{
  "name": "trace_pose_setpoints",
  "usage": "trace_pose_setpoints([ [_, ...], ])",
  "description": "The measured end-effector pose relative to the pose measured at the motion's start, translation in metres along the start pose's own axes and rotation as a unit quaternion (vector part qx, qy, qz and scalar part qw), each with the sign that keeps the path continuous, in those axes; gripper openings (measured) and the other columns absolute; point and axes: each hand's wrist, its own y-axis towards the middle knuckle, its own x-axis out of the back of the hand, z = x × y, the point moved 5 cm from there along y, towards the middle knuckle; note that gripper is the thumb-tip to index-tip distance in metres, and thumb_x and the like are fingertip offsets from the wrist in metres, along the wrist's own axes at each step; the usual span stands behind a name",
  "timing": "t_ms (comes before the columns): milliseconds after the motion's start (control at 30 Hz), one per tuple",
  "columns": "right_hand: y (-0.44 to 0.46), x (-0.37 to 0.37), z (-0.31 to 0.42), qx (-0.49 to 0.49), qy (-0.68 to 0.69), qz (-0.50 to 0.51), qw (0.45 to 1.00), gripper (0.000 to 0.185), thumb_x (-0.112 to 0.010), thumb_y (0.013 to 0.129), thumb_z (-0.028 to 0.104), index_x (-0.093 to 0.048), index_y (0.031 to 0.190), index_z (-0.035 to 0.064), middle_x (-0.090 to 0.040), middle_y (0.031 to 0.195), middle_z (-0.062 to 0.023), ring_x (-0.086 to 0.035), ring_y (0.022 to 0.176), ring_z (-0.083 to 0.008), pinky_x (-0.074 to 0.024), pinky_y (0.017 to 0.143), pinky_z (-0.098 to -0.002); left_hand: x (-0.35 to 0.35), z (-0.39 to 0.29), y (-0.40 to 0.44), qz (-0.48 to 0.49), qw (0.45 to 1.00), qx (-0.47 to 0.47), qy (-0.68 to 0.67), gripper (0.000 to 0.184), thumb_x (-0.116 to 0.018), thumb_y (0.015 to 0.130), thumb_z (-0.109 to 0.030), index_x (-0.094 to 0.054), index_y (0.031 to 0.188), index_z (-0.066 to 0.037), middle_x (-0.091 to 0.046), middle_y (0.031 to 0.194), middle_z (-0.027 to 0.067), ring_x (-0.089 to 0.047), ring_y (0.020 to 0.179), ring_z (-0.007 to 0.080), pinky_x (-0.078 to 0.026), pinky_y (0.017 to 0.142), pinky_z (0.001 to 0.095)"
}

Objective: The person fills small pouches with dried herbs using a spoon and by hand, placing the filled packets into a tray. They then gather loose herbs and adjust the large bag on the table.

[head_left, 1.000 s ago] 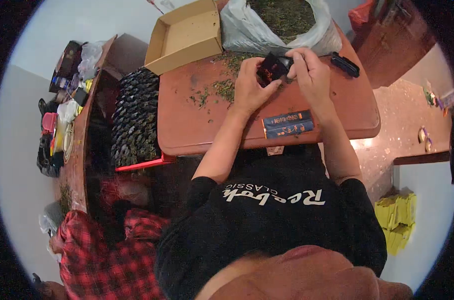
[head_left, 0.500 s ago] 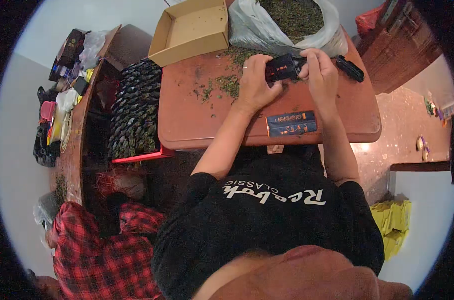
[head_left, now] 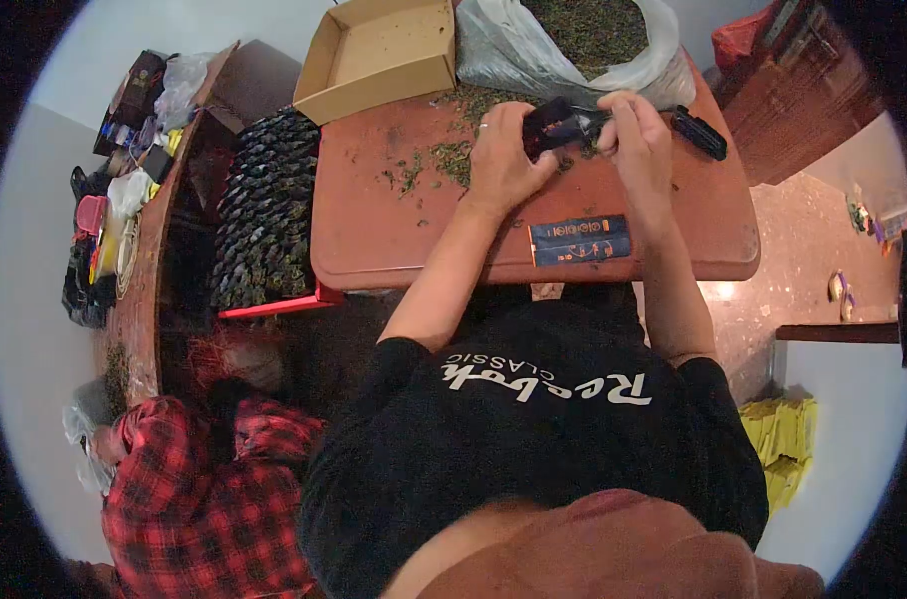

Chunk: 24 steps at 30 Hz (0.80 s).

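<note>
A small dark packet (head_left: pixel 553 128) with orange print is held over the red-brown table, blurred in part. My left hand (head_left: pixel 503 155), a ring on one finger, grips its left end with fingers and thumb. At the packet's right end, the fingers of my right hand (head_left: pixel 636 140) are pinched together on its dark edge; the exact grip is partly hidden. A flat dark packet (head_left: pixel 580 241) with orange print lies on the table (head_left: pixel 394 235) between my forearms. Just right of my right hand rests a long black object (head_left: pixel 700 134) of unclear kind.
Behind my hands stand a clear bag of dried leaves (head_left: pixel 598 45) and a cardboard tray (head_left: pixel 384 55). Loose leaves (head_left: pixel 452 160) are scattered on the table. Left are a red box of dark packets (head_left: pixel 264 215), a cluttered shelf (head_left: pixel 139 290) and a person in a checked shirt (head_left: pixel 209 499).
The packet has tilted and turned slightly in my hands, its print now blurred. Both hands stay close to where they were; the view has shifted a little.
</note>
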Motion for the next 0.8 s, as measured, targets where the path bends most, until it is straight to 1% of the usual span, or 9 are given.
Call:
trace_pose_setpoints([
  [33,-0.001,-0.002,0.000,0.007,-0.003,0.006,1.000,0.024,-0.051,0.099,0.022,-0.066,0.097,0.0035,-0.058,0.060,-0.0008,-0.054,0.054,-0.0069,-0.0435,0.051,-0.0233,0.001,0.000,0.000,-0.007,1.000,0.010,0.001,0.053,-0.073,0.064,-0.013,-0.052,0.112,-0.004,-0.058,0.106,0.0175,-0.056,0.102,0.0390,-0.048,0.087,0.0459],
  [133,-0.005,-0.008,0.006,0.042,-0.057,0.005,0.997,0.025,-0.050,0.100,0.022,-0.066,0.098,0.0030,-0.058,0.060,-0.0009,-0.055,0.054,-0.0070,-0.0453,0.052,-0.0245,0.001,0.002,-0.001,0.015,0.999,0.050,-0.011,0.053,-0.074,0.066,-0.014,-0.053,0.114,-0.003,-0.059,0.110,0.0182,-0.059,0.105,0.0371,-0.050,0.091,0.0422],
  [233,-0.010,-0.013,0.017,0.102,-0.099,0.008,0.990,0.025,-0.049,0.100,0.022,-0.065,0.098,0.0025,-0.059,0.060,-0.0010,-0.057,0.055,-0.0074,-0.0472,0.054,-0.0255,0.002,0.000,0.000,-0.002,0.999,0.028,-0.020,0.052,-0.073,0.066,-0.012,-0.052,0.113,-0.005,-0.059,0.104,0.0173,-0.060,0.098,0.0382,-0.051,0.084,0.0452],
  [333,-0.011,-0.010,0.023,0.102,-0.118,-0.015,0.988,0.026,-0.048,0.101,0.022,-0.065,0.098,0.0020,-0.059,0.059,-0.0011,-0.057,0.056,-0.0076,-0.0480,0.056,-0.0259,0.003,0.000,0.000,-0.004,0.999,0.040,-0.029,0.052,-0.072,0.066,-0.012,-0.052,0.114,-0.005,-0.060,0.105,0.0172,-0.061,0.096,0.0384,-0.051,0.084,0.0449],
  [433,-0.005,0.003,0.023,0.095,-0.129,-0.026,0.987,0.027,-0.049,0.101,0.023,-0.065,0.100,0.0019,-0.060,0.060,-0.0013,-0.058,0.058,-0.0075,-0.0480,0.056,-0.0258,0.002,0.005,-0.001,-0.002,0.998,0.044,-0.034,0.052,-0.072,0.065,-0.012,-0.054,0.113,-0.006,-0.060,0.104,0.0169,-0.060,0.098,0.0378,-0.050,0.086,0.0449],
  [533,-0.005,0.006,0.025,0.093,-0.118,-0.022,0.988,0.027,-0.048,0.101,0.023,-0.065,0.101,0.0020,-0.060,0.061,-0.0013,-0.058,0.058,-0.0075,-0.0480,0.056,-0.0255,0.001,0.006,0.000,-0.001,0.999,0.029,-0.028,0.050,-0.072,0.065,-0.011,-0.055,0.112,-0.006,-0.059,0.107,0.0164,-0.058,0.102,0.0371,-0.049,0.089,0.0449],
  [633,-0.005,0.002,0.014,0.057,-0.051,0.009,0.997,0.027,-0.049,0.101,0.023,-0.065,0.100,0.0021,-0.060,0.061,-0.0012,-0.057,0.057,-0.0077,-0.0477,0.055,-0.0251,0.004,0.004,0.001,-0.019,1.000,-0.018,-0.004,0.049,-0.071,0.063,-0.010,-0.055,0.109,-0.006,-0.057,0.108,0.0157,-0.056,0.105,0.0367,-0.048,0.091,0.0451],
  [800,-0.010,-0.006,0.017,0.089,-0.084,0.022,0.992,0.025,-0.050,0.101,0.023,-0.065,0.101,0.0028,-0.060,0.061,-0.0009,-0.057,0.057,-0.0071,-0.0475,0.054,-0.0248,0.004,0.004,0.000,-0.019,1.000,-0.011,-0.017,0.048,-0.070,0.061,-0.010,-0.055,0.107,-0.005,-0.056,0.107,0.0157,-0.055,0.104,0.0369,-0.047,0.091,0.0454],
])
